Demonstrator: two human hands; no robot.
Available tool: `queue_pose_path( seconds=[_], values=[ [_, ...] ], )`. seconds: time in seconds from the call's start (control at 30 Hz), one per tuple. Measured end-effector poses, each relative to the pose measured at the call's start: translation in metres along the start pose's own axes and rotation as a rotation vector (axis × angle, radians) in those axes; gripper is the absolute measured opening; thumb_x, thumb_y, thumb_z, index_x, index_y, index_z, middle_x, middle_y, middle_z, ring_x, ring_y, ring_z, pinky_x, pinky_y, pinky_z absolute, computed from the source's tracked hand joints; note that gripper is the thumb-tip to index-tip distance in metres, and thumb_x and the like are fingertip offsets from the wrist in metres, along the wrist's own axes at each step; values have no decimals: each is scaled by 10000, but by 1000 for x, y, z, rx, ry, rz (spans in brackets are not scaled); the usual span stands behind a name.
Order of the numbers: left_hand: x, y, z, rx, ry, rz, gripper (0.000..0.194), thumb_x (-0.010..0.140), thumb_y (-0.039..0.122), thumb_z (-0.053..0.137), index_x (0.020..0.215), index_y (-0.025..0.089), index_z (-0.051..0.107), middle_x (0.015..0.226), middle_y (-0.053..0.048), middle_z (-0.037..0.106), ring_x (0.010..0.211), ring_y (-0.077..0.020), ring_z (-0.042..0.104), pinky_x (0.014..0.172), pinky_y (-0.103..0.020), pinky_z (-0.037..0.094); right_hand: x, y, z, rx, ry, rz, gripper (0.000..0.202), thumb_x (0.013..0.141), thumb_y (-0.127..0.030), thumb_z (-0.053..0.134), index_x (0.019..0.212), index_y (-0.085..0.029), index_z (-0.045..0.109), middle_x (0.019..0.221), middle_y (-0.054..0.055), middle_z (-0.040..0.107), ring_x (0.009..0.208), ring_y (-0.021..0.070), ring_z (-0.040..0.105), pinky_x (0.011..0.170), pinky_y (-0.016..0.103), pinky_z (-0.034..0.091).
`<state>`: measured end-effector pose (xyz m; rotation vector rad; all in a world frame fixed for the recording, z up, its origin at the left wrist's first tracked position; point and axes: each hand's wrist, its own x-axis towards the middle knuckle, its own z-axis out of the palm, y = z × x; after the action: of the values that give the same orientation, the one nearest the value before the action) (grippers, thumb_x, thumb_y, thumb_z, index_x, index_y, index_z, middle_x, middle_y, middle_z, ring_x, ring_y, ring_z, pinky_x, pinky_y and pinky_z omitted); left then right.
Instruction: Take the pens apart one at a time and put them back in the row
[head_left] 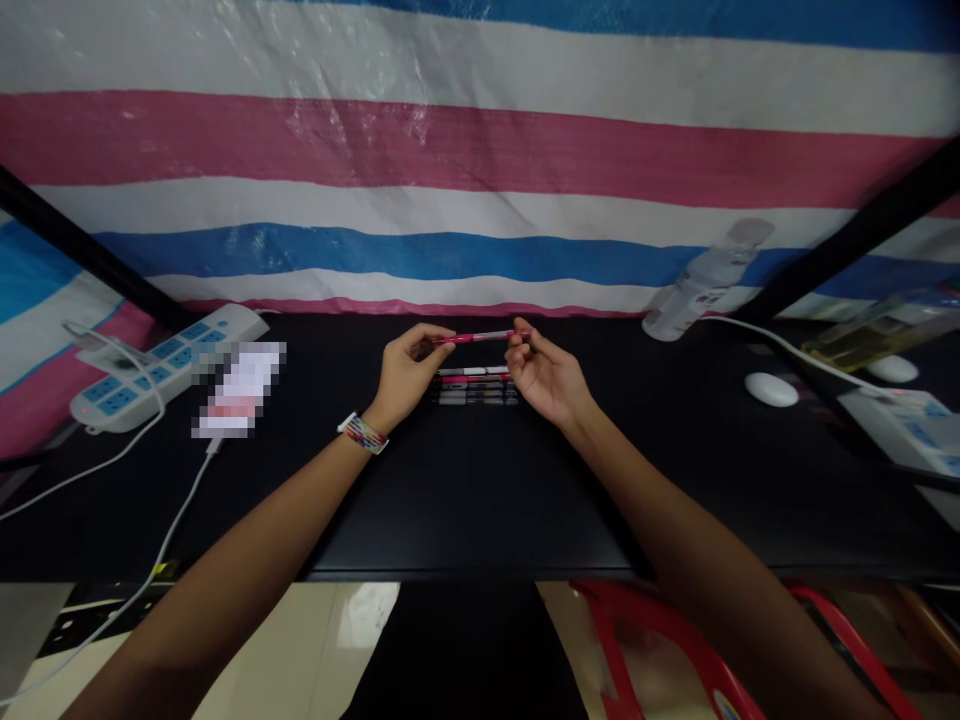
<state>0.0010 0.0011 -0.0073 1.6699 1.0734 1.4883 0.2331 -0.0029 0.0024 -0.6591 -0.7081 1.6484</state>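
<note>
A red pen is held level between my two hands, just beyond a row of pens. My left hand pinches its left end between thumb and fingers. At the pen's right end, the fingers of my right hand are closed on it. Nearer to me, several pens lie side by side on the black table, white, pink and dark ones among them. My hands cover some of their ends.
A white power strip and a blurred-out phone with a cable are on the left. To the right stand a clear bottle, a white mouse-like oval object and a bottle of yellowish liquid. Striped sheeting hangs behind.
</note>
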Motion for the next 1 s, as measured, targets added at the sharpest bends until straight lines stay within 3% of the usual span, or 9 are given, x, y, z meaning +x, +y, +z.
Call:
queue_pose_path(
  seconds=[0.07,0.23,0.4,0.57,0.63,0.73,0.9,1.0],
  values=[
    [0,-2,0,-5,12,-2,155,916,322,844,1033,221,826,1019,-59,832,911,-206,754,895,-373,607,-1,0,1,56,-15,7,308,844,-142,792,1126,-264,771,979,4,776,893,133,725,927,252,662],
    [0,-4,-1,-9,13,8,142,914,311,853,1030,232,835,1018,-56,833,912,-211,758,879,-374,613,-2,-3,7,186,86,74,241,999,-263,689,1228,-240,761,928,21,792,897,157,772,869,270,712],
    [-2,-2,-2,-11,30,-23,137,895,308,871,1007,234,845,997,-61,837,885,-211,757,861,-379,619,-2,0,10,163,104,60,395,898,-12,678,1181,-274,763,923,-23,783,945,125,790,968,244,693],
    [-4,1,-3,-5,31,-56,157,894,336,871,1012,234,851,1003,-63,841,898,-214,761,865,-378,621,1,2,5,127,77,51,106,988,-275,748,1081,-231,772,926,16,791,897,140,791,963,259,694],
    [-4,2,-2,-6,26,-65,158,893,339,873,1010,234,854,1008,-62,843,903,-213,763,871,-375,620,2,3,4,127,87,53,105,962,-201,750,1057,-243,765,897,-1,785,884,132,792,964,251,692],
    [-3,1,-2,-7,35,-73,166,884,343,882,1003,231,856,1005,-60,843,906,-212,764,875,-370,620,1,3,5,147,84,66,295,894,-36,694,1072,-262,760,907,-24,792,940,127,802,1016,262,679],
    [-3,1,-1,-8,30,-78,167,876,337,889,999,228,858,994,-57,842,887,-206,760,861,-362,613,0,-2,6,212,133,116,201,1024,-190,611,1145,-216,769,967,27,821,986,152,813,1020,285,684],
    [-2,2,0,12,18,-81,179,874,344,889,1007,227,860,986,-58,844,876,-210,761,849,-365,613,1,-2,5,201,164,119,323,969,-67,583,1163,-250,765,916,-12,817,964,133,818,1009,276,688]
  ],
)
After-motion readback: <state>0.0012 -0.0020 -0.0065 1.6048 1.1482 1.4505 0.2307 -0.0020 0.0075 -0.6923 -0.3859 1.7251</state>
